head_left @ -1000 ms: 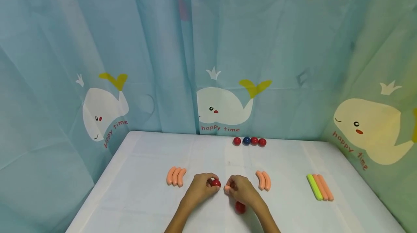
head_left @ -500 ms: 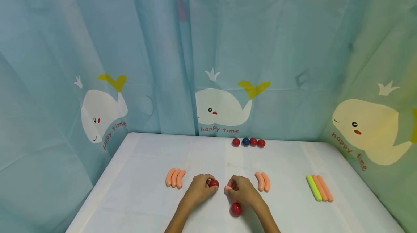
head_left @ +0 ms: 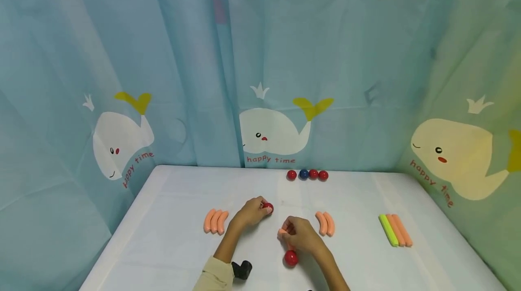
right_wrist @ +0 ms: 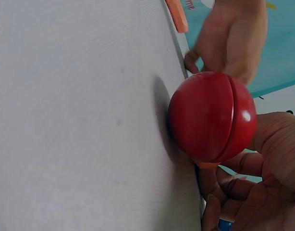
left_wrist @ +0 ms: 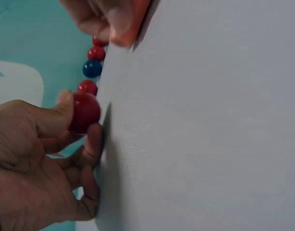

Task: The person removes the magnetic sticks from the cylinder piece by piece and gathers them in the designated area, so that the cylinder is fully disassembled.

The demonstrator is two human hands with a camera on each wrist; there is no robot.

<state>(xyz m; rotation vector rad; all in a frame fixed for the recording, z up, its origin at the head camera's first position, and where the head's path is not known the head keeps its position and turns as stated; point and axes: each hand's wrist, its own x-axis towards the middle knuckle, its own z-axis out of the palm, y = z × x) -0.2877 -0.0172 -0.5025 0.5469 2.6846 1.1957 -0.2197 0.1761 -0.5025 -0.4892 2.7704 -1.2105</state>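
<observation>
My left hand (head_left: 251, 212) pinches a red ball (head_left: 268, 208) between thumb and fingers, just above the white table (head_left: 183, 255). In the left wrist view that ball (left_wrist: 85, 113) shows at the fingertips. My right hand (head_left: 300, 235) pinches an orange stick (head_left: 281, 233), whose end (left_wrist: 121, 38) has a small dark hole. At the near end of the stick is a second red ball (head_left: 291, 258). A groove runs round this ball (right_wrist: 212, 116) in the right wrist view; I cannot tell whether it is joined to the stick.
Curved orange sticks lie in a group at left (head_left: 216, 221) and a pair at right (head_left: 325, 224). Farther right are a green stick (head_left: 388, 230) and two straight orange sticks (head_left: 399, 230). Red balls (head_left: 291, 175) and a blue ball (head_left: 304, 174) line the back edge, before a curtain (head_left: 195, 78).
My left hand has moved away from me with its red ball, bringing a beige sleeve and a black object at the wrist into view. The ball by my right hand has shifted slightly left.
</observation>
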